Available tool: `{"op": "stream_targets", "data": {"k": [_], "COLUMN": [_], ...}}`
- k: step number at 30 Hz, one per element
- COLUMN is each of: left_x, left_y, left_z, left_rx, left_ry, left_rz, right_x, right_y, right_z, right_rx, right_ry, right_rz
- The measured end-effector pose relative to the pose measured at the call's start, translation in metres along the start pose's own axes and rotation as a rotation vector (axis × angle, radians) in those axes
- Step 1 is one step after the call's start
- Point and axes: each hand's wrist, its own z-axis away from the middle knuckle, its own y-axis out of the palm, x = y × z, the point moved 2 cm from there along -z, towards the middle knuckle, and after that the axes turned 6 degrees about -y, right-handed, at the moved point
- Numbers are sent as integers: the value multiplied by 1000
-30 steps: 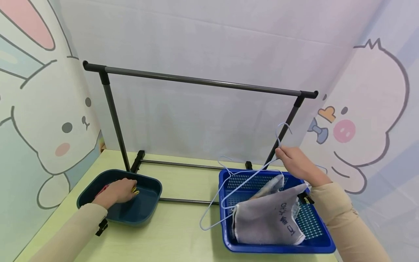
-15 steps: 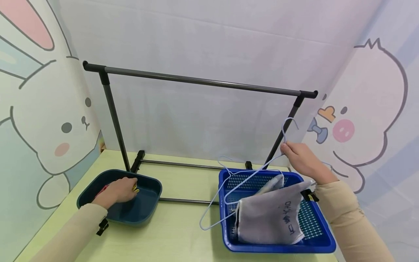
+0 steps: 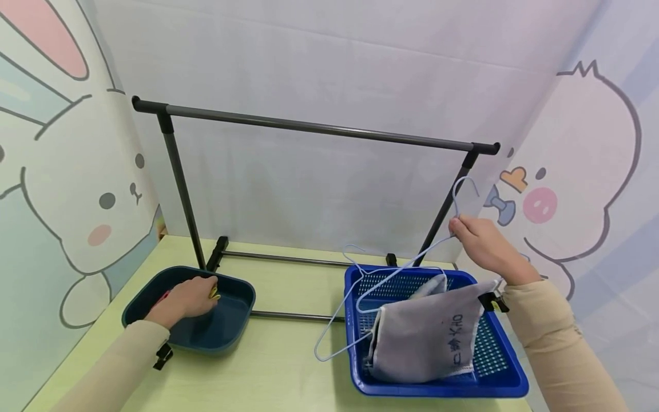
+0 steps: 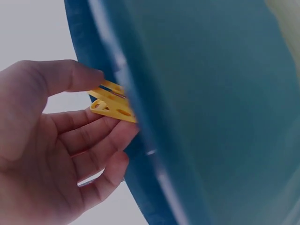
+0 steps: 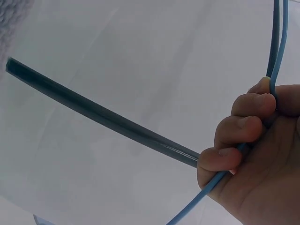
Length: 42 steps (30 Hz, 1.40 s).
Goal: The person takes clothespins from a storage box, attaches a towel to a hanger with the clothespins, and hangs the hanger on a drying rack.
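In the head view my left hand (image 3: 187, 298) is inside the dark teal basin (image 3: 231, 315) at the left. It pinches a yellow clothespin (image 4: 112, 102) between thumb and fingers, seen at the basin's rim in the left wrist view. At the right, my right hand (image 3: 486, 246) grips a light blue wire hanger (image 3: 455, 197) just below its hook, fingers curled round the wire (image 5: 192, 206). A grey cloth (image 3: 427, 337) with dark writing hangs over this hanger, low over the blue mesh basket (image 3: 437, 390). Part of the hanger is hidden behind the cloth.
A dark metal rack with a top bar (image 3: 319, 127) stands across the table (image 3: 293, 372), behind and between the containers. A second light blue hanger (image 3: 347, 348) leans over the basket's left side. Another cloth (image 3: 431, 286) shows behind the grey one. Something red (image 3: 163, 296) lies in the basin.
My right hand has moved up and to the right with the hanger, and the grey cloth has shifted and turned with it. My left hand has stayed nearly still in the basin.
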Motion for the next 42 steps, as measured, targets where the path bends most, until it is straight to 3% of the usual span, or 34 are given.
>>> {"op": "stream_targets", "data": {"k": [19, 25, 42], "left_x": [-15, -19, -19], "left_y": [-11, -12, -3], "left_z": [-2, -2, 0], "left_rx": [-85, -88, -79], "left_ry": [41, 43, 38], "left_rz": [87, 111, 110], "right_x": [-5, -7, -21], "right_y": [-10, -12, -13], "right_z": [2, 5, 9], "right_rx": [-108, -169, -207], "right_ry": [37, 47, 149], "right_rz": [13, 17, -26]}}
